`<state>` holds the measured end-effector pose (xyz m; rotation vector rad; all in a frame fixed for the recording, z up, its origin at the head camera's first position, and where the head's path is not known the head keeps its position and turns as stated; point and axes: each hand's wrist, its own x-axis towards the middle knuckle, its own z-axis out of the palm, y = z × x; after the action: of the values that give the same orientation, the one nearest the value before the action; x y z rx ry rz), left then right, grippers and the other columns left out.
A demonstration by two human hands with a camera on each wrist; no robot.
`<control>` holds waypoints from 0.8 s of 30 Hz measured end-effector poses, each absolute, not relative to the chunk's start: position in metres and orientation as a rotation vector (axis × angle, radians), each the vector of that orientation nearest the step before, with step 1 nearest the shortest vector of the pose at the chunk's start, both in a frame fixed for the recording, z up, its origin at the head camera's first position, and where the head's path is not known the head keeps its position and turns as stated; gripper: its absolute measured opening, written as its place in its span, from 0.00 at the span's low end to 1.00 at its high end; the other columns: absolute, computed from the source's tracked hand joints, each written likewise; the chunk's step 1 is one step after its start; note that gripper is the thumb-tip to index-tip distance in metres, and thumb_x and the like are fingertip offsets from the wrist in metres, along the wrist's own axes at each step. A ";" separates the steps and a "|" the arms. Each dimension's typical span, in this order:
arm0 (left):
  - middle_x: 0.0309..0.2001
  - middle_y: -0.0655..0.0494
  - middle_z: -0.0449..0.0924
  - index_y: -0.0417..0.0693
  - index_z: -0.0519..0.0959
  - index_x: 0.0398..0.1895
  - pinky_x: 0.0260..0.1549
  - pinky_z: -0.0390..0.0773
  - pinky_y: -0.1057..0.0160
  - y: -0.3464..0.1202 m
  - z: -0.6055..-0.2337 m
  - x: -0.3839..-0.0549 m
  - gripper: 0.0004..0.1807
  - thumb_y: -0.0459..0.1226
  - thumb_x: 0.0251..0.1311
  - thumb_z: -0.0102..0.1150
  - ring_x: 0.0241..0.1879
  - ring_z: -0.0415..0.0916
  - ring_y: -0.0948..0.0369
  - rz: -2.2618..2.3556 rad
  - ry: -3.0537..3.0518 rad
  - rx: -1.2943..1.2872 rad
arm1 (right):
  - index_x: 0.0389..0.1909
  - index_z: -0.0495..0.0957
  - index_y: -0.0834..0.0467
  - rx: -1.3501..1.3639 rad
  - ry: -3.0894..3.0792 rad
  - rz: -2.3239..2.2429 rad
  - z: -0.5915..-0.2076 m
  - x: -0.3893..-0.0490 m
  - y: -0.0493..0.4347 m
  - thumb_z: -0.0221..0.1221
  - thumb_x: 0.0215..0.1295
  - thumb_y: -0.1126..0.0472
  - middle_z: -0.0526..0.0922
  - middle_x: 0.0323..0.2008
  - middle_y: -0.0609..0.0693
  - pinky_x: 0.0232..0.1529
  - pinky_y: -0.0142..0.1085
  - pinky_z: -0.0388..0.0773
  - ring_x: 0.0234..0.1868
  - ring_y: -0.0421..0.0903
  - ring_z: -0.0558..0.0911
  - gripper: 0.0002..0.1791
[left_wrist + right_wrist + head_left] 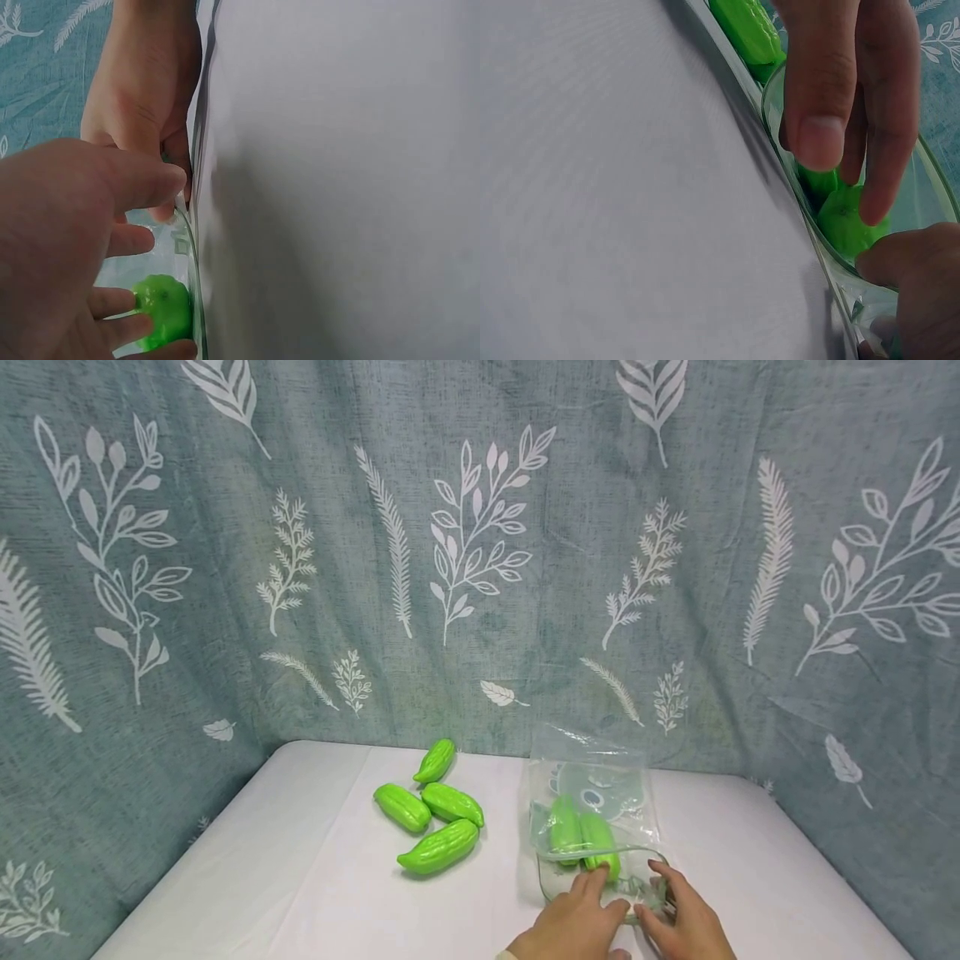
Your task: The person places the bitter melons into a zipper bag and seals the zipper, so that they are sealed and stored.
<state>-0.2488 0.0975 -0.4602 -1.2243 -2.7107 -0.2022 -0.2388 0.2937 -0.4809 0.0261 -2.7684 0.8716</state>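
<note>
A clear zip bag point(633, 827) with a printed cartoon face lies on the table, its opening toward me. Two bright green bitter melons point(564, 831) sit side by side in it, their near ends by the mouth. My left hand point(566, 922) reaches over that mouth, fingers spread and fairly straight, one fingertip right at the nearer melon point(165, 311). At the bag's right corner, my right hand point(690, 914) grips the edge of the plastic between thumb and fingers. In the right wrist view the right hand point(926, 281) is at the rim, and the left hand point(832, 82) hangs above the melons.
Several more green bitter melons point(438, 847) lie in a loose group on the white table point(330, 877), left of the bag. A blue-green curtain point(480, 677) with white leaf prints rises behind the table and along both sides.
</note>
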 end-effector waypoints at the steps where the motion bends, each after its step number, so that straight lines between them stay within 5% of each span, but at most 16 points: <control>1: 0.70 0.47 0.63 0.60 0.78 0.61 0.40 0.81 0.65 0.098 -0.460 -0.250 0.26 0.57 0.62 0.63 0.65 0.65 0.57 -0.196 -2.706 -1.221 | 0.67 0.65 0.65 0.024 -2.772 0.869 -0.481 -0.239 0.294 0.70 0.57 0.60 0.78 0.54 0.70 0.50 0.55 0.79 0.55 0.68 0.78 0.39; 24: 0.64 0.48 0.71 0.57 0.80 0.58 0.42 0.81 0.61 0.104 -0.458 -0.260 0.25 0.55 0.60 0.63 0.61 0.71 0.56 -0.254 -2.736 -1.064 | 0.68 0.64 0.64 0.020 -2.767 0.833 -0.480 -0.238 0.292 0.70 0.58 0.59 0.80 0.53 0.68 0.53 0.60 0.75 0.54 0.66 0.80 0.39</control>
<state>-0.2604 0.1036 -0.4579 -1.0637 -2.7363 -0.2539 -0.2384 0.2922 -0.4800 0.0197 -2.7673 0.8334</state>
